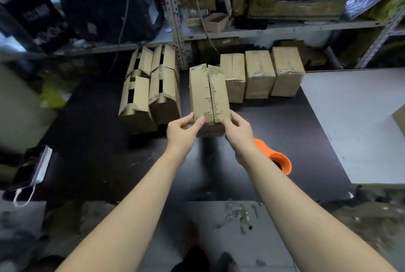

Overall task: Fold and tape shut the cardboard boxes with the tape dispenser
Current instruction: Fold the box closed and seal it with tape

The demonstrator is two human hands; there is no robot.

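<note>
Dark counter is spread across the middle of the scene. At its far left, open boxes are piled with flaps gaping. At far right, three taped boxes are lined in a row. Between these groups a box, its two top flaps folded together, is grasped at its near end: the left hand is curled round one corner, the right hand round the other. An orange dispenser is lying near right, beside the right forearm.
</note>
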